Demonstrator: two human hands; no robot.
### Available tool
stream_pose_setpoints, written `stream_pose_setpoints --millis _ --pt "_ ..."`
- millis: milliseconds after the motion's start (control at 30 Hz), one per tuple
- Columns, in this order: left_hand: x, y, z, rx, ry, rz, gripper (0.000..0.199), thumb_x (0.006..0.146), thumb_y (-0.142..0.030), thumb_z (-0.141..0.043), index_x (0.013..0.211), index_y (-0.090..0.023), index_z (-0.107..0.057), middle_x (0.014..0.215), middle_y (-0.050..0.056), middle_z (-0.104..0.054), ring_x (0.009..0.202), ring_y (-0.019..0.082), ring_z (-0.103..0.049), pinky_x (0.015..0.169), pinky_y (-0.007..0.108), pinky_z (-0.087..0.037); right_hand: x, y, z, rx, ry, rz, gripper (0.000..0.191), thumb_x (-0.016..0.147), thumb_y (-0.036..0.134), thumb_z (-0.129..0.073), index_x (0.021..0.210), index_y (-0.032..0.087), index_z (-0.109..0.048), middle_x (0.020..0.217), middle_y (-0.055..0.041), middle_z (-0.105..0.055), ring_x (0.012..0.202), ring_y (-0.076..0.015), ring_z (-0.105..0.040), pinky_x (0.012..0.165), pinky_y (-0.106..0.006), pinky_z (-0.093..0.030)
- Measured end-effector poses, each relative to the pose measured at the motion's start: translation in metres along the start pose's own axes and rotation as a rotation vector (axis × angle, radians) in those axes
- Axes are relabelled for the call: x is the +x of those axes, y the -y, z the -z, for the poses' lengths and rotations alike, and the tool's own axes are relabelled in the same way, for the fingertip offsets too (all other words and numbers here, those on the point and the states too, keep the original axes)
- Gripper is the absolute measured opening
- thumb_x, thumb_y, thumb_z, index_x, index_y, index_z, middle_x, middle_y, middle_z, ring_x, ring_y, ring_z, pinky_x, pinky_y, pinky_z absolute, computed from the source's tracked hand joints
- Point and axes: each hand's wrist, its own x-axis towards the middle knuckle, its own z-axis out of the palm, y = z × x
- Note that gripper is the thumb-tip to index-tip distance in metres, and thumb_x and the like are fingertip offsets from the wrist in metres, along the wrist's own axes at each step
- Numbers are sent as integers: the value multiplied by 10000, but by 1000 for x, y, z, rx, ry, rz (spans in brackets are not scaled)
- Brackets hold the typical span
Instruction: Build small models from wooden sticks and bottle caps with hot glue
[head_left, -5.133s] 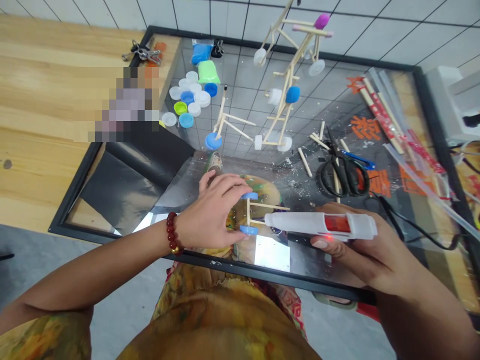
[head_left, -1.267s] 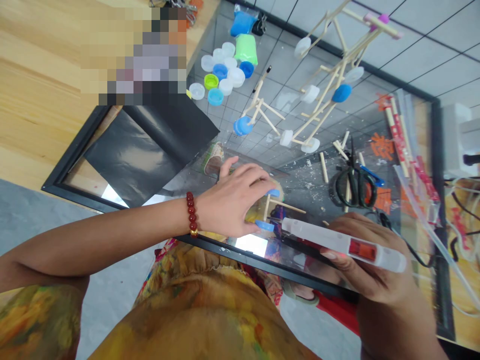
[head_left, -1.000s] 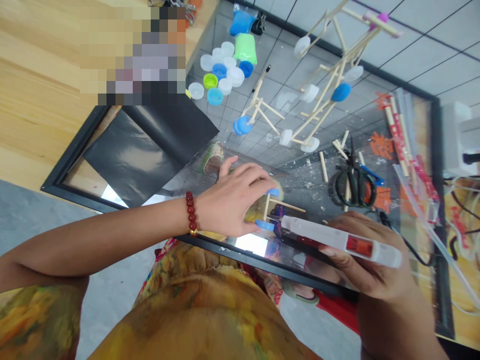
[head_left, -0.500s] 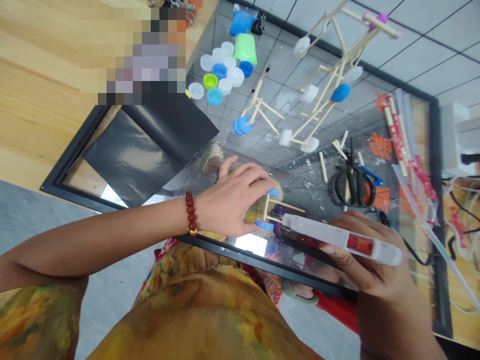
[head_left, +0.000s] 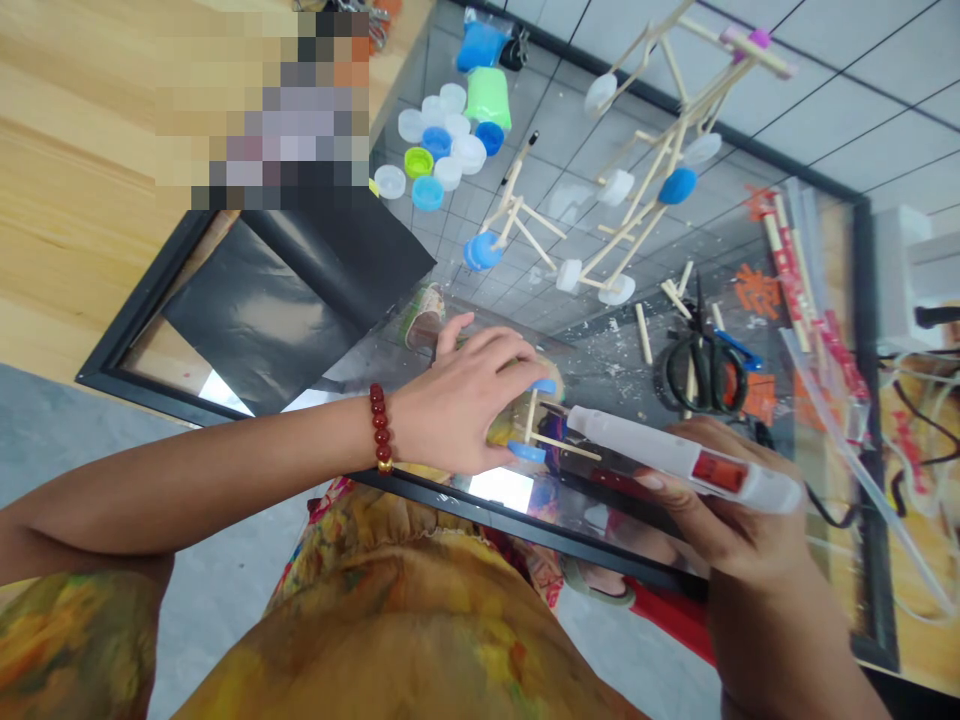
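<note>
Pinching a light frame of wooden sticks (head_left: pixel 555 438) by its blue plastic bottle cap (head_left: pixel 545 386), the left hand (head_left: pixel 457 400) holds it just beside the nozzle of a white hot glue gun (head_left: pixel 675 458), which the right hand (head_left: pixel 739 520) grips. The hands are apart, each closed on its own thing. The frame seems stiff but fragile at its thin joints, so the caps look the safest hold.

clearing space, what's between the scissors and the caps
In the head view, a small stick model and a larger one lie between the caps and the scissors.
</note>
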Motion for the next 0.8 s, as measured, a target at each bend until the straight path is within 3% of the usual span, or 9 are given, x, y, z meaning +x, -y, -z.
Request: stream_pose_setpoints --millis 800 --pt "-1 0 0 10 1 -22 589 738 -426 -763 1257 -211 -585 1331 140 -584 1350 356 -452 1189 642 -114 2 2 -6 -78 -13 52 95 865 191 -638 878 198 -544 742 -18 -586 596 -157 -510 547 -312 -413"
